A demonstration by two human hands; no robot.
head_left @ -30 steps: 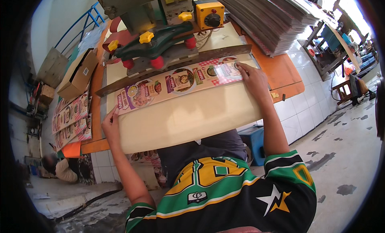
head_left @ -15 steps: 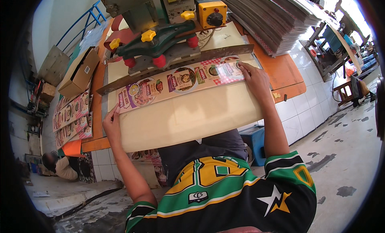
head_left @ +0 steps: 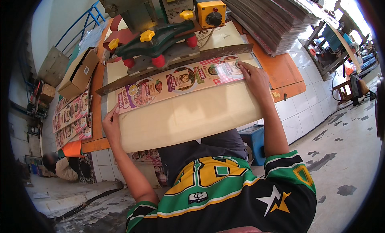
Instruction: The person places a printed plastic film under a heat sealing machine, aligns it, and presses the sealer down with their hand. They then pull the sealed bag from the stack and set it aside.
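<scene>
A long printed packaging strip [head_left: 160, 88] with food pictures lies across a cream-coloured sheet [head_left: 188, 120] in front of me. Its far edge runs along a metal bar [head_left: 140, 78] under the press head. My left hand [head_left: 112, 121] pinches the near left corner of the strip between thumb and fingertips. At the other end, my right hand [head_left: 254, 76] grips the strip's right edge, fingers bent and thumb close by. Above the bar sits the dark green press head [head_left: 158, 39] with yellow knobs and red feet, apart from both hands.
An orange control box [head_left: 210, 13] stands behind the press. Tall stacked sheets [head_left: 268, 16] occupy the back right of the orange table [head_left: 282, 72]. To the left are an open cardboard box [head_left: 79, 72] and more printed strips [head_left: 72, 112]. Another person [head_left: 64, 167] is low at the far left.
</scene>
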